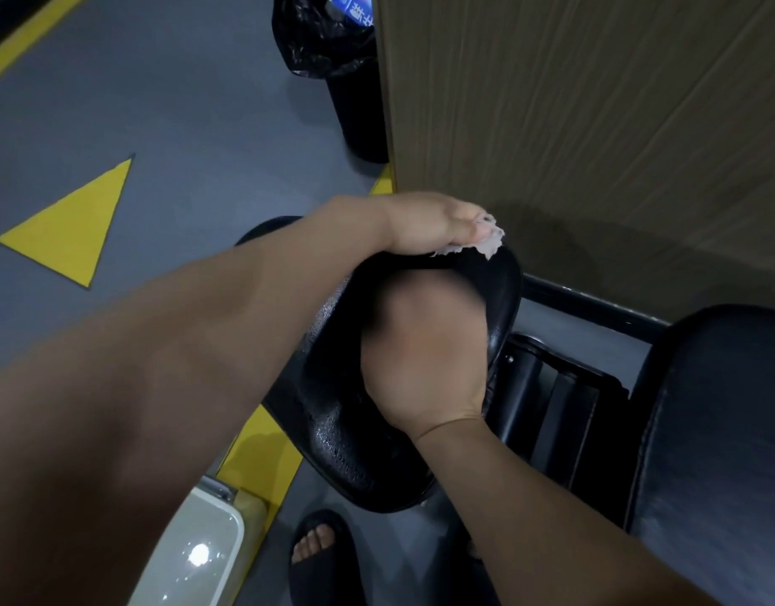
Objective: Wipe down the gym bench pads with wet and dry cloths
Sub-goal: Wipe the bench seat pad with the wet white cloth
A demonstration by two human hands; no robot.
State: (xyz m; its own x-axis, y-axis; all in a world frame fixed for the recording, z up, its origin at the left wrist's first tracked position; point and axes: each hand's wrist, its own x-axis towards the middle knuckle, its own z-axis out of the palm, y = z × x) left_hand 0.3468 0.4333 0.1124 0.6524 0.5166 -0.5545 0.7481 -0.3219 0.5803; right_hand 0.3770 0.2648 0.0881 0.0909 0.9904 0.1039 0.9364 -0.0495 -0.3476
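A black padded bench seat [333, 422] lies in the middle of the view, its surface shiny and beaded with wet. My left hand [425, 223] reaches over the pad's far edge and is shut on a pale, frayed cloth [488, 240] that sticks out past my fingers. My right hand [420, 365] presses flat on the pad's middle; its fingers are blurred and whether it holds anything cannot be told. A second, larger black pad [718, 430] sits at the right.
A wood-grain wall panel [595, 102] stands close behind the pad. A black bin with a bag [342, 72] is at the top. A white bucket-like container [193, 557] sits at lower left on the grey floor with yellow markings. My sandalled foot [320, 553] is below the pad.
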